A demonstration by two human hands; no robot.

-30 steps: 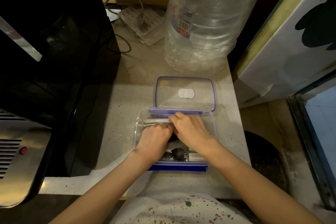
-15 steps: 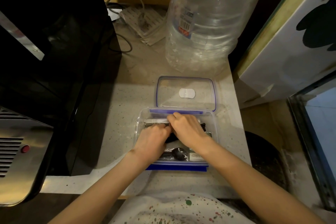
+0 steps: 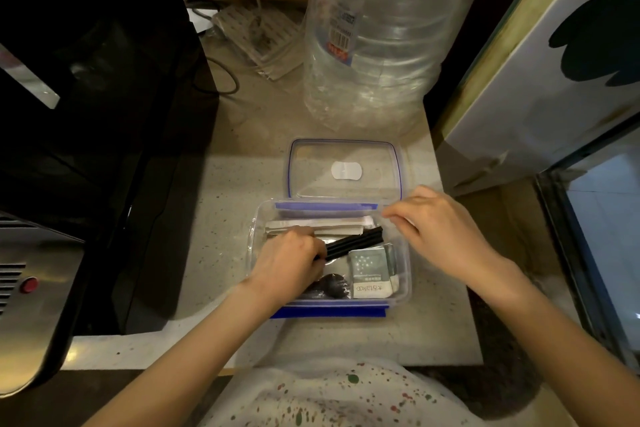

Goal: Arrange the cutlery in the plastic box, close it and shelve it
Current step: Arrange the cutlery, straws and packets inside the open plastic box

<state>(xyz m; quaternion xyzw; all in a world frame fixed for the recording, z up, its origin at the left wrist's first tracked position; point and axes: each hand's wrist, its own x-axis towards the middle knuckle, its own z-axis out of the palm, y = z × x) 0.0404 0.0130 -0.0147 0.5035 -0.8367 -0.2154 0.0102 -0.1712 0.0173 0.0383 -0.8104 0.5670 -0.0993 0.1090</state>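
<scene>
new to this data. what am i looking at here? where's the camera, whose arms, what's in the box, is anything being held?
There is no robot here: a person works with two bare hands, and the single camera sits on their head, looking forward and down, so the arms enter from the bottom edge.

On the speckled counter stands an open clear plastic box with blue clips. Its lid lies flat just behind it. Inside are black sticks, probably chopsticks, paper-wrapped items along the far side, a white printed packet and a dark rounded utensil.

The left hand is inside the box, closed around the near end of the black sticks. The right hand hovers over the box's far right corner, fingers loosely curled, holding nothing visible.

Behind stands a large clear water bottle; a dark appliance is on the left.
</scene>
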